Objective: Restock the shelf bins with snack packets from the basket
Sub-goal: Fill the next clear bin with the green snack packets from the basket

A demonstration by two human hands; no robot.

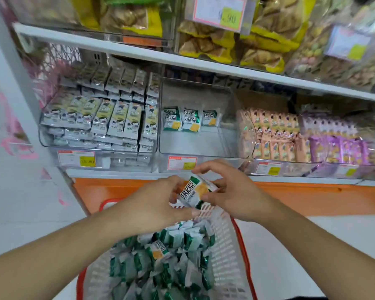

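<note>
Packets, green and white, fill the white plastic basket with its red rim near you. Your left hand and right hand both pinch one green-and-white snack packet above it. Next, I think, lift it into the clear middle bin, beside the three packets there.

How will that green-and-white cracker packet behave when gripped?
Probably light: the green-and-white cracker packet sits in fingertip pinches of the left hand and right hand. Glossy film looks slippery. Its flat, square shape suggests stiff but breakable crackers, with floppy crimped ends.
</note>
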